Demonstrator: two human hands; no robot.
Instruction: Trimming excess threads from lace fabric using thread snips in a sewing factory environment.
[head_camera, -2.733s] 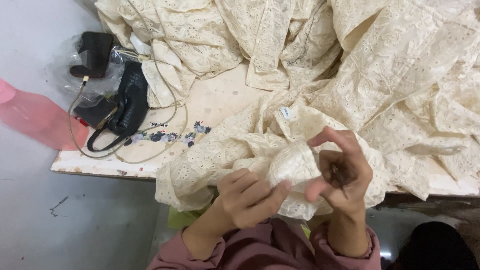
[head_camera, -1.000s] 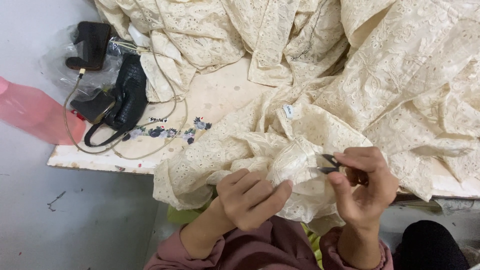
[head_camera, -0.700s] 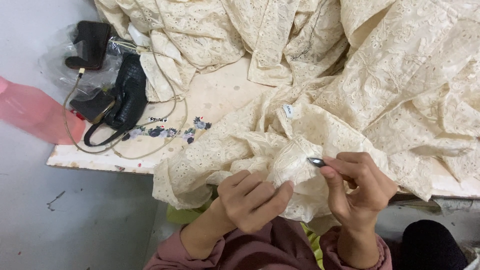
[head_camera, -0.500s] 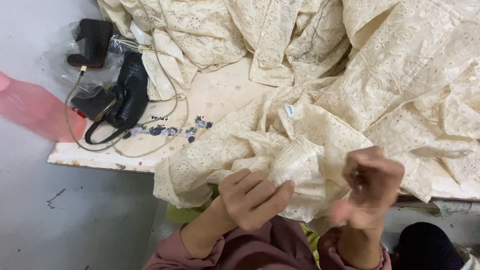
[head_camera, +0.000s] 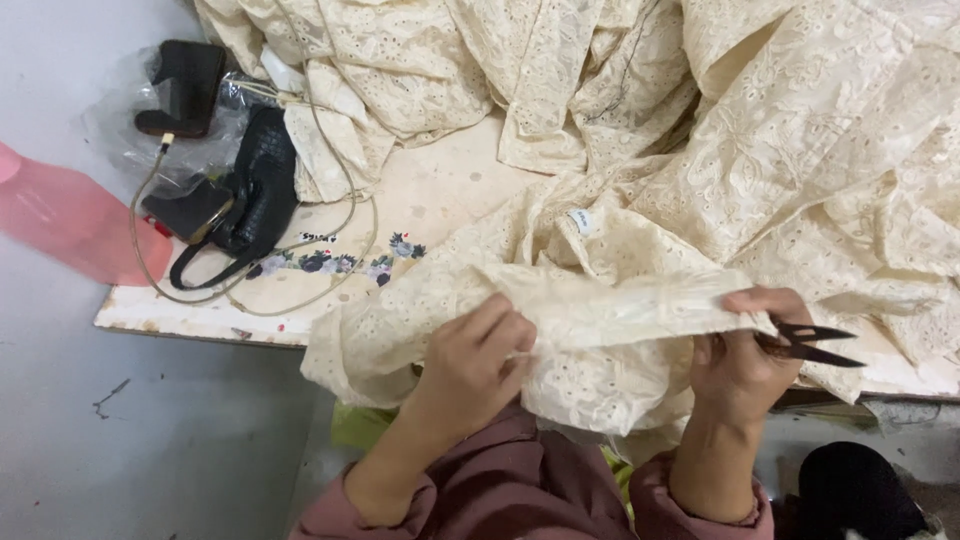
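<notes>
Two hands held a strip of cream eyelet-embroidered cotton fabric (head_camera: 620, 315) stretched flat between them at the near edge of the pale, stained worktop (head_camera: 440, 190). At about seven o'clock, the left hand (head_camera: 475, 360) was closed on the strip, fingers curled over its top edge. At about four o'clock, the right hand (head_camera: 745, 355) pinched the strip's other end between thumb and forefinger while also gripping a pair of small dark metal thread snips (head_camera: 810, 343), whose pointed blades stuck out toward three o'clock, slightly parted. Below the taut strip the cloth sagged in soft, perforated folds over the person's dusty-pink sleeves (head_camera: 520, 490).

More of the same lacy cream cloth (head_camera: 780, 130) lay heaped from twelve to three o'clock, crumpled and covering most of the worktop. A small white label (head_camera: 580, 220) showed on one fold near the centre. At ten o'clock sat a black textured pouch with a loop strap (head_camera: 255, 190), a black block-shaped charger (head_camera: 185, 85) on crinkled clear plastic, and a thin beige cable (head_camera: 140, 240) looping around them. A bare patch of worktop lay open between these and the cloth. Beyond the worktop's left edge, at nine o'clock, a translucent pink plastic object (head_camera: 70, 225) stood over the grey floor (head_camera: 120, 430).
</notes>
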